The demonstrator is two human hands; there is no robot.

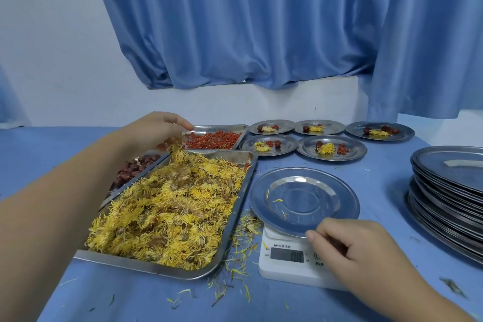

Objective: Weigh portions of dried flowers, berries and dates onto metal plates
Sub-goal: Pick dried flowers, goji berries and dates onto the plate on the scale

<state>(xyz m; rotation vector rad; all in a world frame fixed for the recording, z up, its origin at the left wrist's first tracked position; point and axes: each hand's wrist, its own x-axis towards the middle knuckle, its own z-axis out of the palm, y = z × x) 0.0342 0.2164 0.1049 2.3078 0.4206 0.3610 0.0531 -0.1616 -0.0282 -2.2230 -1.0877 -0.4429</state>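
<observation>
The left hand (159, 129) pinched a clump of dried flowers (179, 155) in its fingertips, just above the far end of the heaped tray (146, 265). The right hand (352, 248) lay curled at the near rim of the plate (304, 198) on the scale (287, 269); whether it gripped the rim could not be told. The flowers looked feather-light, brittle and prone to shedding petals, so a loose pinch under the heads would likely suit.

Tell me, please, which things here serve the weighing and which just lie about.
Job: yellow dried flowers, rectangular steel tray, round metal plate on white digital scale, red berries, dark dates, stacked metal plates, left hand.
Lying about: blue pleated curtain, scattered yellow petals.
</observation>
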